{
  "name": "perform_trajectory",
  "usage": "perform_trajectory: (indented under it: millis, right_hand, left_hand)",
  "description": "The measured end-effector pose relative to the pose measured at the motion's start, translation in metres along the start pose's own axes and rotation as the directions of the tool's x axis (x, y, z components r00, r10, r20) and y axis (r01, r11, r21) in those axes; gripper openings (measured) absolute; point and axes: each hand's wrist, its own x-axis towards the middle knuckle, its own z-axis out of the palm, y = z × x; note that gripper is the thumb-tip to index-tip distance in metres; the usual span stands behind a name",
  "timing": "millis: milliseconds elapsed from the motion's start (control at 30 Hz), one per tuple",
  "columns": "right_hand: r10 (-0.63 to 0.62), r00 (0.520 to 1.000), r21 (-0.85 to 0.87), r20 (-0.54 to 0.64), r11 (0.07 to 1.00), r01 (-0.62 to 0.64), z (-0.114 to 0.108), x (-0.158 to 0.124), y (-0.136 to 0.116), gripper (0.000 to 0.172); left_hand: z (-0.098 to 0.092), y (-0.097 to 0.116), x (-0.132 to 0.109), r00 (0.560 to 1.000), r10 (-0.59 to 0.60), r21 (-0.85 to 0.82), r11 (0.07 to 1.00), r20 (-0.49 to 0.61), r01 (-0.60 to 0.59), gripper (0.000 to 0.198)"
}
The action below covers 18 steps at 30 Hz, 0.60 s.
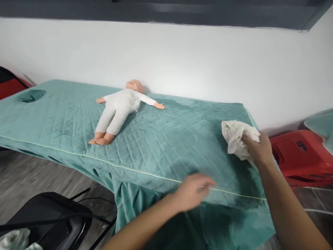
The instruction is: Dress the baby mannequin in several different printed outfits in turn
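Showing nearest, at five o'clock: left hand [193, 192], at the near edge of the bed [169, 146], too blurred to tell whether spread or pressed together. At three o'clock: right hand [260, 149], pinching a white cloth [235, 137], bunched probably so one grip suffices. Farther, at ten o'clock: doll [118, 101], face up on the bed, arms out, laid flat likely for steadiness.

Readable text, whole view: none.
Red plastic piece [319, 156], right: small dark label [301, 146] on its upper face; faint pale marks on it, too small and blurred to read; cannot tell whether letters, numbers or a sign.
Brand or number on red piece: cannot be made out.
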Motion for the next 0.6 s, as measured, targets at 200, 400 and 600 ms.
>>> perform_trajectory:
  millis: [200, 400, 600]
  right_hand:
    - [-0.092, 0.883, 0.335, 0.460, 0.939, -0.076, 0.039, -0.022, -0.082, 0.038]
    - [0.021, 0.852, 0.450, 0.524, 0.842, -0.298, 0.106, -0.006, -0.095, 0.037]
    - [0.149, 0.942, 0.447, 0.300, 0.851, -0.277, 0.148, 0.025, -0.068, 0.032]
  left_hand:
    - [-0.104, -0.043, 0.082, 0.861, 0.193, 0.224, 0.970, -0.470, -0.095, 0.049]
    - [-0.122, -0.076, 0.092, 0.760, 0.140, 0.211, 0.978, -0.635, -0.004, 0.037]
    - [-0.122, -0.068, 0.091, 0.704, -0.030, -0.036, 0.999, -0.710, 0.006, 0.029]
